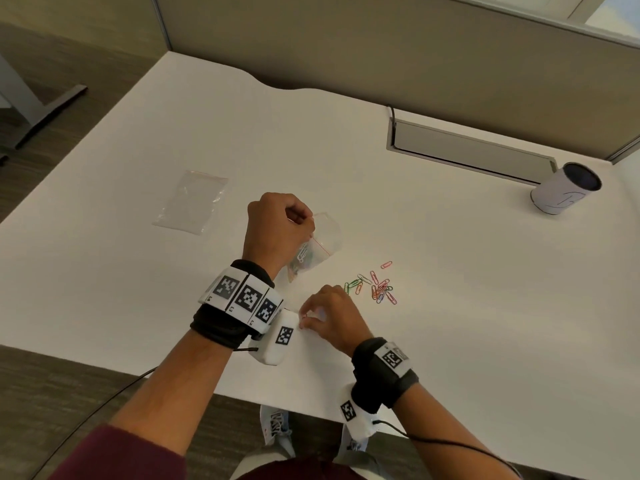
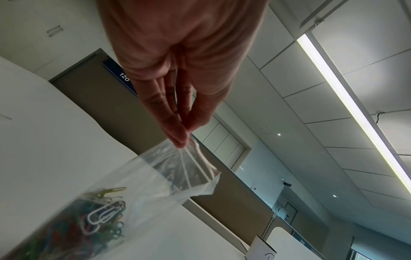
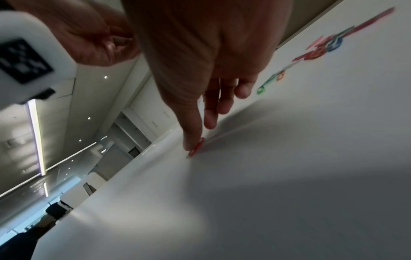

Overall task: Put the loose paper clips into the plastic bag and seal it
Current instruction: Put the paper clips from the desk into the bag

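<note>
My left hand [image 1: 304, 226] pinches the top edge of a clear zip bag [image 1: 317, 249] and holds it a little above the white table [image 1: 450, 341]. In the left wrist view the bag [image 2: 155, 176] hangs with its mouth gaping, and several coloured paper clips [image 2: 100, 216] lie at its bottom. A loose pile of coloured paper clips [image 1: 379, 289] lies on the table to the right of the bag. My right hand [image 1: 311, 318] is low over the table near the front edge. Its thumb tip presses a red paper clip [image 3: 196, 146] flat on the surface, and the other fingers hang apart from it.
A second clear bag [image 1: 192, 202] lies flat at the left. A white cylindrical cup [image 1: 568, 188] stands at the far right, beside a grey cable flap [image 1: 467, 150] set in the table. A partition wall runs along the back edge.
</note>
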Demonstrator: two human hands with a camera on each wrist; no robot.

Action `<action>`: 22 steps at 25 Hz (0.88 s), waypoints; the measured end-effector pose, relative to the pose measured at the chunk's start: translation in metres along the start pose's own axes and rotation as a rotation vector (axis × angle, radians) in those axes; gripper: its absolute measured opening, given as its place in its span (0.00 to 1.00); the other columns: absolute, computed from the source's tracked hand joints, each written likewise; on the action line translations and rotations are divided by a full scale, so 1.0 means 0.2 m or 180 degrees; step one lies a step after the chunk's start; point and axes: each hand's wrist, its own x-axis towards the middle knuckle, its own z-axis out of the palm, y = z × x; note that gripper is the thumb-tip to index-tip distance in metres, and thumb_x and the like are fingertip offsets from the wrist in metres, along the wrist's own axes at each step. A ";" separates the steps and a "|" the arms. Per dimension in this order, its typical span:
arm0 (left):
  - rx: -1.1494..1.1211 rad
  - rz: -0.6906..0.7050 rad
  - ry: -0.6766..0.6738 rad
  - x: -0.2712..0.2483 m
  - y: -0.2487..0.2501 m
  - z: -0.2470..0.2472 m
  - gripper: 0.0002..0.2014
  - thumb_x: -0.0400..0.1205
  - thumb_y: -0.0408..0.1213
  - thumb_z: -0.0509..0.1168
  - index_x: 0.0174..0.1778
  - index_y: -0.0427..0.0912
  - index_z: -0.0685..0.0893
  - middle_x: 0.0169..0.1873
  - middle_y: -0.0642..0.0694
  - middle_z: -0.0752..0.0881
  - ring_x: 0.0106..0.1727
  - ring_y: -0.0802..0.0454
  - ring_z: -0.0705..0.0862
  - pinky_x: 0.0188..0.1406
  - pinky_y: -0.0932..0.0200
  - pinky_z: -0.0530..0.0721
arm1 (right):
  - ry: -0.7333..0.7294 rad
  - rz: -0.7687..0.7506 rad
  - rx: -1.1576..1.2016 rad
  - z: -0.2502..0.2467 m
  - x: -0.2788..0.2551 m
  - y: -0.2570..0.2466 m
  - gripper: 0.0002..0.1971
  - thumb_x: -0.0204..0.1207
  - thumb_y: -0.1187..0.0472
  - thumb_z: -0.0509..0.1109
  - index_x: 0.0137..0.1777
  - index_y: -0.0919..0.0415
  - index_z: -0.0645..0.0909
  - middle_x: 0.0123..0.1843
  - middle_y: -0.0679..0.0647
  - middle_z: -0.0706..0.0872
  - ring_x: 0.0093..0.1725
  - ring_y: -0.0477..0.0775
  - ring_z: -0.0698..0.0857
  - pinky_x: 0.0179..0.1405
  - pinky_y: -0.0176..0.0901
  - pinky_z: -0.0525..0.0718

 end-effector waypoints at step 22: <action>-0.0052 0.0020 -0.0219 -0.04 0.05 0.11 0.01 0.72 0.28 0.74 0.37 0.36 0.90 0.29 0.42 0.91 0.30 0.49 0.90 0.41 0.52 0.92 | 0.0989 0.0402 -0.0393 -0.21 0.01 0.35 0.11 0.76 0.62 0.72 0.57 0.56 0.88 0.60 0.58 0.84 0.61 0.61 0.78 0.57 0.47 0.79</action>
